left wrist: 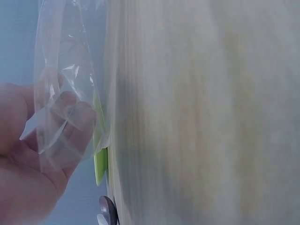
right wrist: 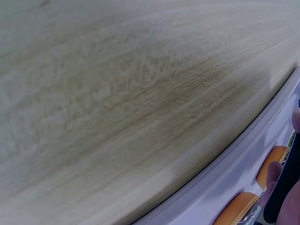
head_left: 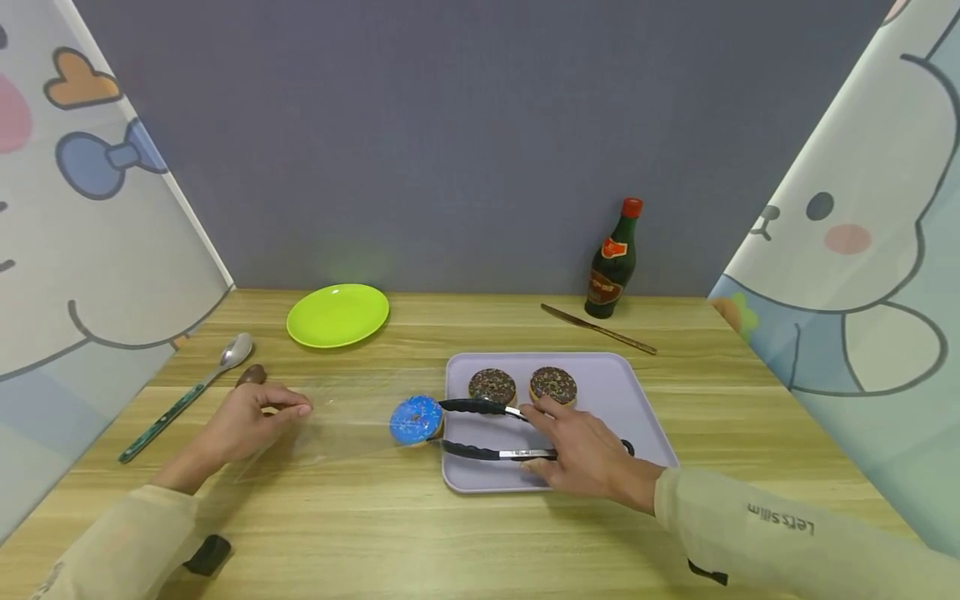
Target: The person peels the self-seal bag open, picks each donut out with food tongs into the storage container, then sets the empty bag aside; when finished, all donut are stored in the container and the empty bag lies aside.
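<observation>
My left hand (head_left: 251,423) pinches a clear plastic bag (head_left: 337,429) between thumb and fingers, left of centre in the head view. In the left wrist view the bag (left wrist: 70,42) drapes over the fingertips. My right hand (head_left: 588,446) grips black-handled tongs (head_left: 480,453) above the tray. Their tips hold a blue-iced doughnut (head_left: 411,414) just past the tray's left edge, at the bag's right end; I cannot tell how far inside it is. Two chocolate doughnuts (head_left: 492,385) with sprinkles sit on the lilac tray (head_left: 618,392).
A green plate (head_left: 337,317) lies back left. Left of the bag are a green-handled spoon (head_left: 180,404) and a partly hidden dark spoon (head_left: 253,374). A brown knife (head_left: 598,328) and a red-capped bottle (head_left: 615,262) stand behind the tray, the knife lying flat. Walls enclose three sides.
</observation>
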A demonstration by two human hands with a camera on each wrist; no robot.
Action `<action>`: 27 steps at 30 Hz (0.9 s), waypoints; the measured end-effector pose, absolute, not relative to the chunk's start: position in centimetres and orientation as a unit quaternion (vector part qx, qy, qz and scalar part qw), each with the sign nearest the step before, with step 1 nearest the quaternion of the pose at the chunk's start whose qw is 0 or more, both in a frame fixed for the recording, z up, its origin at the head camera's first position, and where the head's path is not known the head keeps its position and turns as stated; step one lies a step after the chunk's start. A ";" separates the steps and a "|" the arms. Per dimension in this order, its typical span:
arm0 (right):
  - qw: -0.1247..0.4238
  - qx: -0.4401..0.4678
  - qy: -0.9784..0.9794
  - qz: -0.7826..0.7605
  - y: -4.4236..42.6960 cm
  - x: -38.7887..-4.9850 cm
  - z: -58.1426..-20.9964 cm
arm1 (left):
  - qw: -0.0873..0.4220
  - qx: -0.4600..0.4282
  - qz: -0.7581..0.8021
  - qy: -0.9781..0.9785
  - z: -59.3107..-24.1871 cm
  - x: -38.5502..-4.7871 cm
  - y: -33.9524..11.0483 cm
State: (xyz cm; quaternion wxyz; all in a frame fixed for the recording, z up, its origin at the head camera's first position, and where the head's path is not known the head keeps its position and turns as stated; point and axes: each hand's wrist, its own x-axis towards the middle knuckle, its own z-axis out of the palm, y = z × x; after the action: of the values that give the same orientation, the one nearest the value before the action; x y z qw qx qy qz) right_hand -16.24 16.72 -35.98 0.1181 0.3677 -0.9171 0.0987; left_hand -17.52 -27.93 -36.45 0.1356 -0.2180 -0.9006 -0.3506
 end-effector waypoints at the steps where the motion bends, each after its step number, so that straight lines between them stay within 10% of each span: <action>1: 0.119 0.367 -0.917 0.100 16.8 -16.2 -36.0 | 0.136 -0.218 -0.351 -0.900 -36.4 -17.5 -27.9; 27: 0.152 0.336 -0.911 0.184 21.7 -13.3 -37.1 | 0.154 -0.212 -0.332 -0.906 -36.4 -17.4 -28.1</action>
State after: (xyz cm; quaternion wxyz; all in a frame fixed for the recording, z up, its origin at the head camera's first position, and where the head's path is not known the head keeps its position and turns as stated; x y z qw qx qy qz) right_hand -13.33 21.71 -37.12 0.1517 0.3362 -0.9112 0.1837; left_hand -17.42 -28.13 -36.40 0.1542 -0.2124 -0.9061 -0.3318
